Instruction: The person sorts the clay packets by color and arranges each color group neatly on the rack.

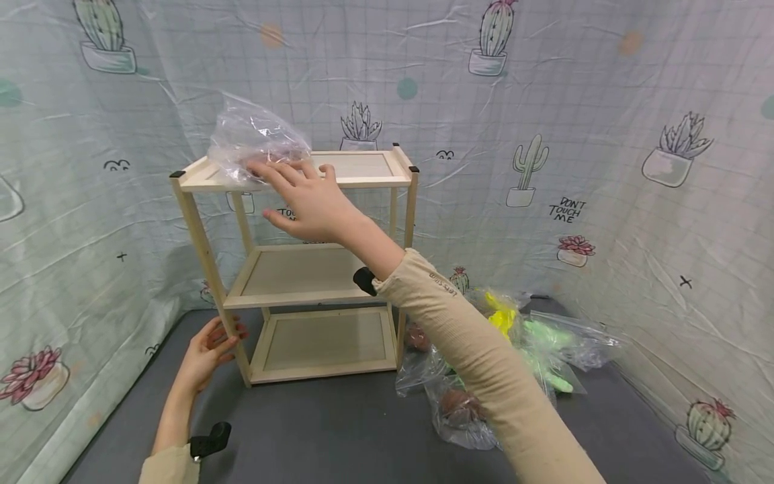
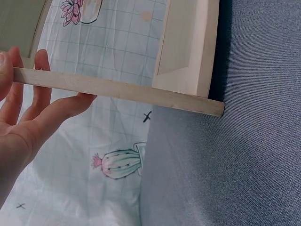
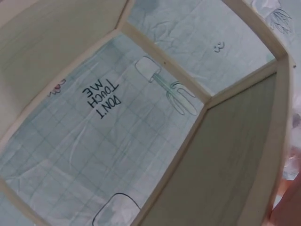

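My R hand [image 1: 317,205], fingers spread, was at the clear bag [image 1: 260,131] by the top shelf's [image 1: 359,165] L edge, L hand [image 1: 202,353] gripping the front-L post [image 1: 209,265]; too hard a push prob could've sent the bag off the back edge.

One wooden rack [image 1: 207,252] stands here, with three shelves [image 1: 296,272], four posts [image 1: 410,215] and three black corner caps [image 1: 414,169] showing. I see one clear plastic bag [image 1: 242,134] up top. There is one left hand [image 1: 204,353] and one right hand [image 1: 314,205], with two beige sleeves [image 1: 484,349] and two black wrist cameras [image 1: 210,440]. The zip bags [image 1: 595,346] overlap, so probably at least three, showing one yellow bundle [image 1: 502,319] and two reddish-brown lumps [image 1: 459,407].
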Motion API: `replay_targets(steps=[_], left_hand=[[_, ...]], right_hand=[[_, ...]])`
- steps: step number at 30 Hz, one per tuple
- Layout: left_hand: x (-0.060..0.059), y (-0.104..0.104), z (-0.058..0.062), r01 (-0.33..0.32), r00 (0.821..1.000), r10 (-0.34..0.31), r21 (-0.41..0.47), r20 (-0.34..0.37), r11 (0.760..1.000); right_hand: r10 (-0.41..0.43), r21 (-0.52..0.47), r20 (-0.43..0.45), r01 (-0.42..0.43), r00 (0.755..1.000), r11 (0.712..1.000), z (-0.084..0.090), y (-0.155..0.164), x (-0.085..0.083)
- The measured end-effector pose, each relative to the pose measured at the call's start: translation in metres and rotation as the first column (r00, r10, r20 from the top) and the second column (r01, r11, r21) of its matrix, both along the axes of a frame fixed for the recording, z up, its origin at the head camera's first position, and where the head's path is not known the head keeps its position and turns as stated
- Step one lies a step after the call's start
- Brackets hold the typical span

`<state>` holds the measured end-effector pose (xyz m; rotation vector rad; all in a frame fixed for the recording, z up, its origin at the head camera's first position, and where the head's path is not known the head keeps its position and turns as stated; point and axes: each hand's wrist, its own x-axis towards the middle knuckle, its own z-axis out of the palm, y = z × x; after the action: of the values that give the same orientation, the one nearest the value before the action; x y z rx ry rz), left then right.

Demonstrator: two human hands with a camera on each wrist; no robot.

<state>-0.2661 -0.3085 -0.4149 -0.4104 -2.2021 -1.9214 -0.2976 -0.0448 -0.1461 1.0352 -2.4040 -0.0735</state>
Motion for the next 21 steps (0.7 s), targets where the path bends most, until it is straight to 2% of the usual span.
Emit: replay_targets(steps=[11,15,21], left_hand=[[0.0009,-0.0027,0.0003,-0.003,1.000,0.003,-0.018,-0.002,1.000],[0.0022,-0.0032,-0.0002,0.005,1.000,-0.005,-0.010,-0.013,1.000],[0.0015,-0.0019,-0.0002,-0.015,1.000,0.014,-0.047,-0.007,0.999]], right_hand=[[-0.059,0.063,0.004,0.058,0.998,0.996,0.0029,-0.0083,-0.0013],[-0.060,0.096,0.019,0.058,0.998,0.994,0.0057,-0.0093,-0.0012],[-0.071,0.117,0.022,0.068,0.997,0.991,0.0077,-0.0072,-0.0032]])
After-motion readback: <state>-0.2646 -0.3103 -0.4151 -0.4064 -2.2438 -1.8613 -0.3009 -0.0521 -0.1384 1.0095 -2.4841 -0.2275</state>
